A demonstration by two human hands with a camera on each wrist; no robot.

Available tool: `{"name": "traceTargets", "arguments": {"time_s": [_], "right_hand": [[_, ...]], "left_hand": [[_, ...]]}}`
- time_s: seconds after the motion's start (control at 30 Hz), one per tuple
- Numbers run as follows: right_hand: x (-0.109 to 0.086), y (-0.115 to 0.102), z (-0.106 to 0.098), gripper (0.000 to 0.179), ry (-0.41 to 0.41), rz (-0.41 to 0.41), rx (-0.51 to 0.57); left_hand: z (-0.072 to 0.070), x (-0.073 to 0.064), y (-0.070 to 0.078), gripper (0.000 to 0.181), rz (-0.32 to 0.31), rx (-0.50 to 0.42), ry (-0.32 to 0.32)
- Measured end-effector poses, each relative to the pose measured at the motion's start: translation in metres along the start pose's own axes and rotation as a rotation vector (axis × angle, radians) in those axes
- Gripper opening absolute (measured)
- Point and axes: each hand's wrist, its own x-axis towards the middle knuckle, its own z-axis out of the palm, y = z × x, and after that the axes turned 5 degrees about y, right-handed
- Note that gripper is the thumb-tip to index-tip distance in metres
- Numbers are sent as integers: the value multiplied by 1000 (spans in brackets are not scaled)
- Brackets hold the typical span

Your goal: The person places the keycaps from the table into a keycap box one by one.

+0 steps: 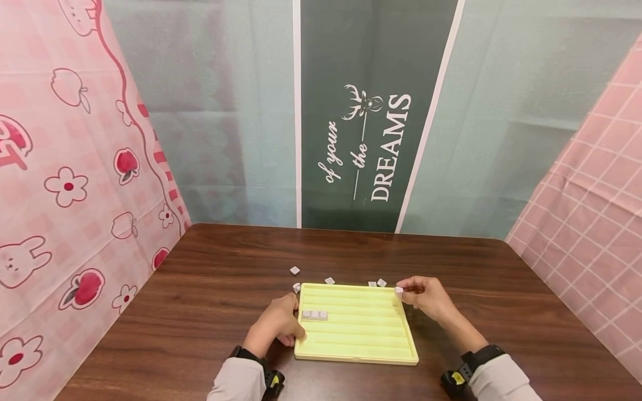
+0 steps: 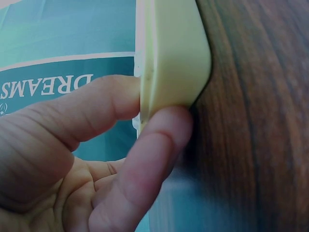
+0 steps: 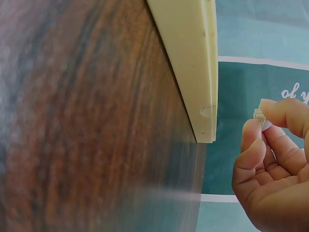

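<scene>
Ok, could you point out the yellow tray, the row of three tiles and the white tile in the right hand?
Yellow tray (image 1: 362, 324): head view, bare floor.
Row of three tiles (image 1: 315, 315): head view, middle tile's top.
White tile (image 1: 398, 290) in the right hand (image 1: 430, 297): head view, exposed side.

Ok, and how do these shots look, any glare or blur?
Head view: the yellow tray looks washed out, markings on its three tiles too small to read; left wrist view: the tabletop grain is soft, with a hazy bluish sheen low down; right wrist view: tabletop blurred toward the left edge, a pale reflection streak near the bottom.
</scene>
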Motion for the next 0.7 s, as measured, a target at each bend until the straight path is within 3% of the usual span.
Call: {"name": "traceTargets", "arguments": {"time_s": [0.37,0.7], "right_hand": [[-1,-4,9,20,13,-64,-80],[-3,-13,19,15,14,-33,-119]], "left_hand": [[0,-2,1,45,1,-4,2],[0,-2,0,45,0,-35,-3]]}}
